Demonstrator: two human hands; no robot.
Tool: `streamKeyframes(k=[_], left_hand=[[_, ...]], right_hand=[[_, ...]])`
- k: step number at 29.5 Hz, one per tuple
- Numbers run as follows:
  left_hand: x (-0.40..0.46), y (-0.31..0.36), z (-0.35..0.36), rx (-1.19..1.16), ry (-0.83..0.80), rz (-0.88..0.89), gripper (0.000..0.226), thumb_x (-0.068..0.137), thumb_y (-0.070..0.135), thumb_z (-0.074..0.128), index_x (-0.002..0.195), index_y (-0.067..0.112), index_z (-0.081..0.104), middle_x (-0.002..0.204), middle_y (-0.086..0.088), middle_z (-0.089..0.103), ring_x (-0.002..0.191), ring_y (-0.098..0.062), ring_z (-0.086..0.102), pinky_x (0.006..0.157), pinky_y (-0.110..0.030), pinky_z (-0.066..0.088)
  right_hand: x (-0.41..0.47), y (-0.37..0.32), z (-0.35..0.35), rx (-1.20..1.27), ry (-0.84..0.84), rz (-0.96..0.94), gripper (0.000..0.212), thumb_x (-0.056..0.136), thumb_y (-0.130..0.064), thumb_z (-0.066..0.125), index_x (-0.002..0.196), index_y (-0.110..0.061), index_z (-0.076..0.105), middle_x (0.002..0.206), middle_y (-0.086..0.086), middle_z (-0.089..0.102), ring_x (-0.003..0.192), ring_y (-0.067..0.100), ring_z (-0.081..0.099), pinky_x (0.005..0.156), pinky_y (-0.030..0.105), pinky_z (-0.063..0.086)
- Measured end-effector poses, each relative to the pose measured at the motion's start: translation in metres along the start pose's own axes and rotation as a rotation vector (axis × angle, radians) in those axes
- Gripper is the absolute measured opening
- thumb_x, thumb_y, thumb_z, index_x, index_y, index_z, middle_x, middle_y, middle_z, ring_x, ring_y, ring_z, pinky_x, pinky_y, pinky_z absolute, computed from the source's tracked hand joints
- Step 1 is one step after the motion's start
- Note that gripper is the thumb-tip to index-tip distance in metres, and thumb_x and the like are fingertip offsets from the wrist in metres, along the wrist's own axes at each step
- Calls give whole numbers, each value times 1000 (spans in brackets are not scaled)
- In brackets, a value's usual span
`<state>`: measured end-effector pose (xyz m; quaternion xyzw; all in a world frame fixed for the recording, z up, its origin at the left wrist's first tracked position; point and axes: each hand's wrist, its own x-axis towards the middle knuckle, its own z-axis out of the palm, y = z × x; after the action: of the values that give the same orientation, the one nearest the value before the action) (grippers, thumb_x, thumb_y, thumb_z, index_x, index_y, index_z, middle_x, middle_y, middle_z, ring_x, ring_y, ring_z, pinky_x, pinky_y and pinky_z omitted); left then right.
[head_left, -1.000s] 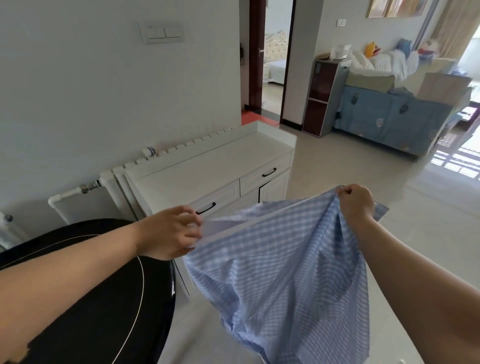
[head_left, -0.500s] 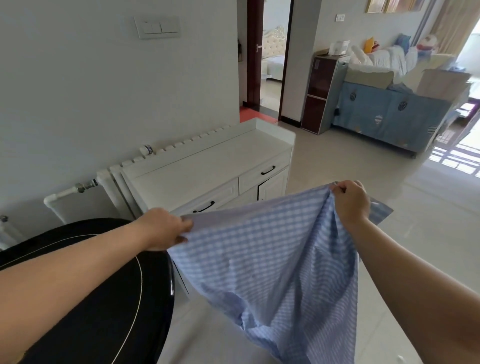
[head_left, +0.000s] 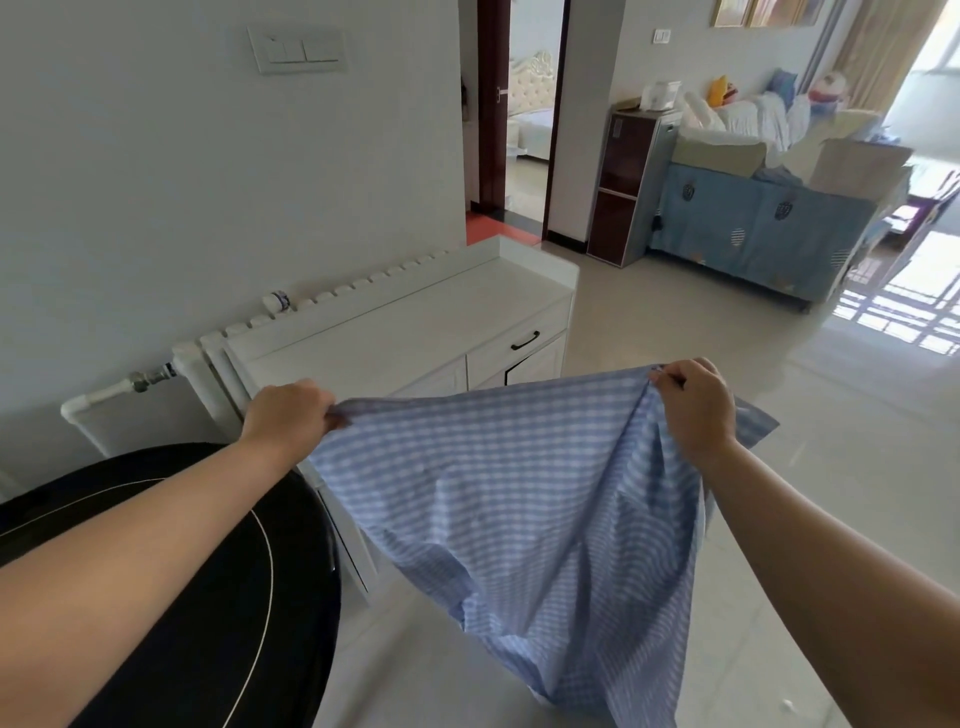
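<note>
A blue and white checked garment (head_left: 519, 509) hangs in the air in front of me, stretched between both hands. My left hand (head_left: 288, 418) pinches its upper left edge, fingers curled round the fabric. My right hand (head_left: 693, 402) grips the upper right edge, with a bit of cloth sticking out past it to the right. The cloth sags between the hands and drops down toward the floor at the lower middle. Its lower end runs out of the frame.
A round black table (head_left: 208, 597) lies under my left forearm. Beyond it stand a white cabinet (head_left: 415, 332) with drawers and a white radiator (head_left: 208, 353) along the wall. Pale tiled floor (head_left: 805, 426) stretches right toward a blue-covered sofa (head_left: 753, 228) and a doorway (head_left: 524, 114).
My left hand has moved to the left, away from my right hand, and the top edge of the garment is now pulled wider and straighter between them.
</note>
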<state>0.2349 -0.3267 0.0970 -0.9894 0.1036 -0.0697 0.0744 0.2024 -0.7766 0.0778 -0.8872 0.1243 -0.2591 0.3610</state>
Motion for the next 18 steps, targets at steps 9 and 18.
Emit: streamKeyframes(k=[9,18], left_hand=[[0,-4,8,-93,124,-30,32,85,48,63,86,17,72,113,-6,50,109,-32,41,90,-47,35],[0,6,-1,-924,-115,-225,47,78,39,75,54,9,47,50,-2,37,50,-17,36,53,-27,26]], right_hand=[[4,-10,-3,-2,54,41,22,91,-22,60,74,-8,61,88,3,53,78,21,49,72,28,33],[10,2,-8,-87,50,187,25,93,-28,55,82,-8,64,90,13,65,79,27,54,68,30,36]])
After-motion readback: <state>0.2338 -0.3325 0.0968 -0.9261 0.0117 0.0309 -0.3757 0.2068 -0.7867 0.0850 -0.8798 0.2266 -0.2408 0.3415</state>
